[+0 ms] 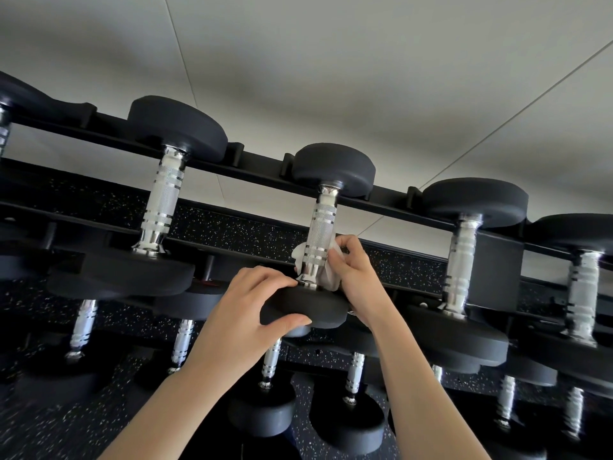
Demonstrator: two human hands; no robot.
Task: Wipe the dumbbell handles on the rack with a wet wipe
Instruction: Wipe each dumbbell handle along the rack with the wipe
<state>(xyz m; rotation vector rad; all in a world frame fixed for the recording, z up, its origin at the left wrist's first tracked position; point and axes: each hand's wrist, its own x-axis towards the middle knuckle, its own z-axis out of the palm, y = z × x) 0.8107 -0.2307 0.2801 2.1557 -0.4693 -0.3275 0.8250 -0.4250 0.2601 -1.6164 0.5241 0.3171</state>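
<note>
Wet wipe (326, 277) wrapped behind dumbbell handle (320, 234), pinched by right-hand fingers (348, 245); left-hand fingers (265, 277) curled round near head (318, 305).

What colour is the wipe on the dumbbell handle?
White; the wet wipe shows best in the head view, held by the right hand around the silver handle.

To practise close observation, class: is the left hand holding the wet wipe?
No, the right hand holds the wet wipe against the dumbbell handle, while the left hand grips that dumbbell's near black head.
</note>
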